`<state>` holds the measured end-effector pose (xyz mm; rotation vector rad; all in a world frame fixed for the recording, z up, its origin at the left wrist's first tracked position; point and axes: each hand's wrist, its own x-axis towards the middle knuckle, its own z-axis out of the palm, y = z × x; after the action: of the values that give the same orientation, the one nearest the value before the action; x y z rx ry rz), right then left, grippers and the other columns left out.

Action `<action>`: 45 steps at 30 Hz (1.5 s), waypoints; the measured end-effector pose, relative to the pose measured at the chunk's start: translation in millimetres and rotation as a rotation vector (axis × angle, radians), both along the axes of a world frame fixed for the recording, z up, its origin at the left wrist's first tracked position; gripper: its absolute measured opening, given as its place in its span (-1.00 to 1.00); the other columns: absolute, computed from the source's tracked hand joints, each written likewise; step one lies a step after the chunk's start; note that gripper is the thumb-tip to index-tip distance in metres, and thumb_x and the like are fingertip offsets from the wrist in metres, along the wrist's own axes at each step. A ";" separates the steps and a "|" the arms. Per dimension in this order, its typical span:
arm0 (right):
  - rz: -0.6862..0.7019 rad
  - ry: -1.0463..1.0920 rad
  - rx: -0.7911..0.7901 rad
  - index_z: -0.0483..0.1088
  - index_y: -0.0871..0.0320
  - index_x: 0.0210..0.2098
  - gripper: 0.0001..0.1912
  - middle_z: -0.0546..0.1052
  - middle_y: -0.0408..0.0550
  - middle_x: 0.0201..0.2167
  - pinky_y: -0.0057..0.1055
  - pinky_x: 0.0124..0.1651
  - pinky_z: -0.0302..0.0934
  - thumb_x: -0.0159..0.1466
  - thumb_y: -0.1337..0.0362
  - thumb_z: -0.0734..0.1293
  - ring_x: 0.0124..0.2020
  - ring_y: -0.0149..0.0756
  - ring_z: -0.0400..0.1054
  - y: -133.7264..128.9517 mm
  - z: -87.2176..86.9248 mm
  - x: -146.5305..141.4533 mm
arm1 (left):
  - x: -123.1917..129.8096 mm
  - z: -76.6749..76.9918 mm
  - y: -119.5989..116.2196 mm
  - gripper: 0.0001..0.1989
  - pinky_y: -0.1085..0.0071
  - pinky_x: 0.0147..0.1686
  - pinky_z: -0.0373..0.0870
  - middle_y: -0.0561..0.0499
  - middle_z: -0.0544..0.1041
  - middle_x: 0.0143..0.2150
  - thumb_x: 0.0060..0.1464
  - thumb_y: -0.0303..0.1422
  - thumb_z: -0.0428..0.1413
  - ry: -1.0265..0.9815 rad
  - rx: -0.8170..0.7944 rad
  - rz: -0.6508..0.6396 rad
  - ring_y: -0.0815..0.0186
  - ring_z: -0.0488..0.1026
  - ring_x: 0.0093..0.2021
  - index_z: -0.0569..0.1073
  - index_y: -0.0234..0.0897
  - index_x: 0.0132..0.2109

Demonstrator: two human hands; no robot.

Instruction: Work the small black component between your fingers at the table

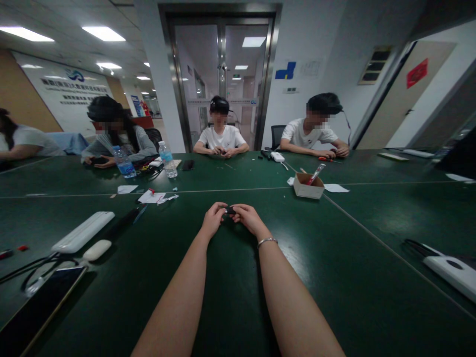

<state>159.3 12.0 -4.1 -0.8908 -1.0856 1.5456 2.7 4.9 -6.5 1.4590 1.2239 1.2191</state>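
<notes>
I see the left hand (213,218) and right hand (248,218) pinching a small black object (231,210) from opposite ends at my twelve o'clock, presumably to steady it; the open box (308,191), towards one o'clock, probably keeps loose items together.

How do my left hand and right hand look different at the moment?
The right hand has a silvery bracelet at its wrist; the left hand has none. The left hand is at the shiny end of the small dark object, the right hand on its dark part. Both are bare-fingered and hold that object with their fingertips, over the green table.
</notes>
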 end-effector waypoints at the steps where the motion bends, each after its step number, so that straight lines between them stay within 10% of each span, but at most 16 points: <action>1: -0.001 0.000 -0.001 0.48 0.30 -0.31 -0.82 0.53 0.01 -0.56 -0.58 -0.54 0.22 0.09 0.33 0.39 -0.60 -0.48 0.34 -0.2 0.3 0.0 | 0.1 -0.4 0.3 -0.76 0.60 -0.64 0.15 0.06 0.41 -0.43 0.00 -0.34 0.01 -0.003 0.011 0.003 0.48 0.28 -0.56 0.43 -0.27 -0.15; 45: -0.005 0.010 0.003 0.47 0.28 -0.33 -0.78 0.51 -0.02 -0.57 -0.57 -0.56 0.20 0.04 0.29 0.44 -0.60 -0.48 0.33 -0.6 0.4 0.1 | 0.0 2.1 -2.0 -0.76 0.57 -0.61 0.13 0.09 0.36 -0.54 0.05 -0.28 -0.04 -0.021 -0.012 -0.018 0.47 0.24 -0.59 0.42 -0.29 -0.21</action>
<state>159.4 11.4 -3.7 -0.8821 -1.0779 1.5424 2.7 2.9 -4.4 1.4413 1.1999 1.2103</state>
